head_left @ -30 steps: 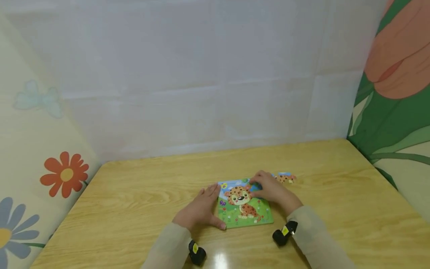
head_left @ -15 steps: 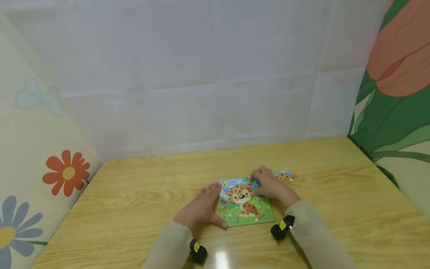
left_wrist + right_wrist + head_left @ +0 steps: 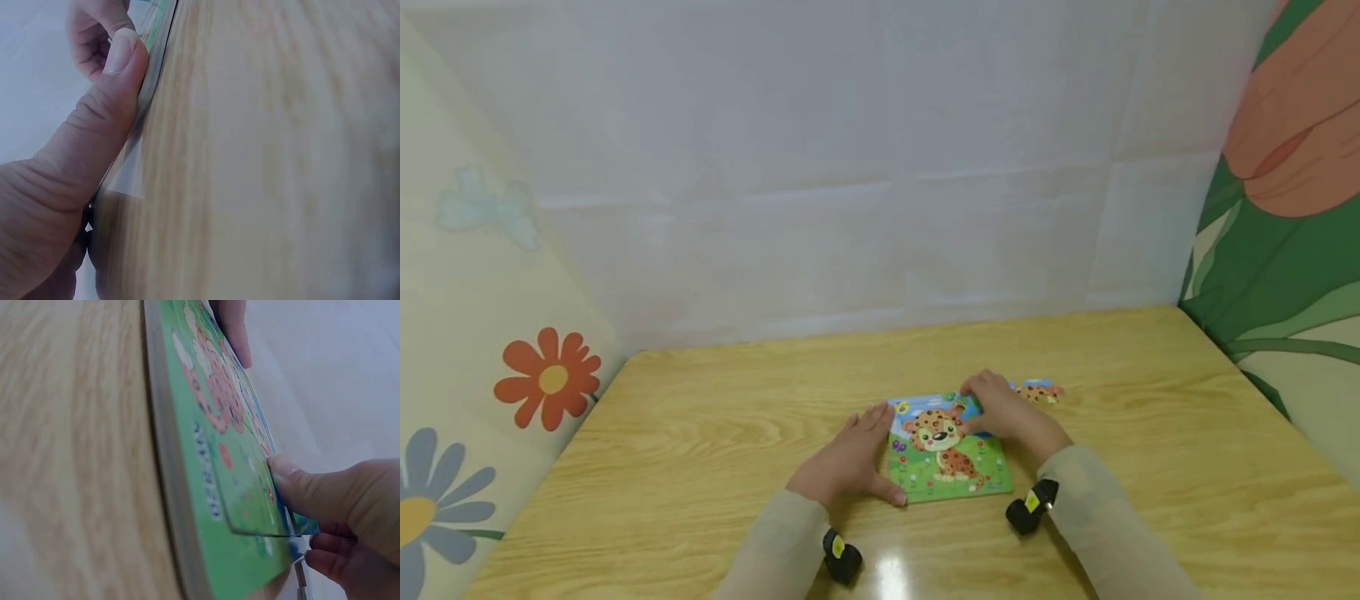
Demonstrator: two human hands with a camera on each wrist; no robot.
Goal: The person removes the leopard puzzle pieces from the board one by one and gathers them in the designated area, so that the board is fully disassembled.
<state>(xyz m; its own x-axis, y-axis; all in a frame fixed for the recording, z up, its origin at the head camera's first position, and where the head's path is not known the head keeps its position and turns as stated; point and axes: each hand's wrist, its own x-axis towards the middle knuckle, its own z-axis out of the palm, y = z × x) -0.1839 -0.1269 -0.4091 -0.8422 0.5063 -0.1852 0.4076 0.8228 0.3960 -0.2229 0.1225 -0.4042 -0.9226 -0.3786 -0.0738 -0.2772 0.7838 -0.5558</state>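
Note:
A square leopard jigsaw puzzle board (image 3: 925,483) lies flat on the table, its picture a spotted cub on green grass under blue sky. My left hand (image 3: 847,458) rests along the board's left side, fingers fairly straight at the far corner and thumb on the near corner. In the left wrist view that thumb (image 3: 122,69) presses the board's edge. At the upper right of the board, my right hand (image 3: 1003,412) pinches a puzzle piece (image 3: 305,524) between thumb and curled fingers, covering most of it. Thin cut lines show on the board in the right wrist view.
Beyond my right hand, loose spotted puzzle pieces (image 3: 1037,392) lie on the wooden table (image 3: 737,425). A white cloth (image 3: 880,208) hangs behind the table. Flower-painted panels (image 3: 1292,275) stand at both sides. Black wrist cameras (image 3: 1028,510) sit on both sleeves.
My right hand has shifted slightly toward the board's far edge, still at its upper right. The left hand keeps its place, and the head view has tilted a little.

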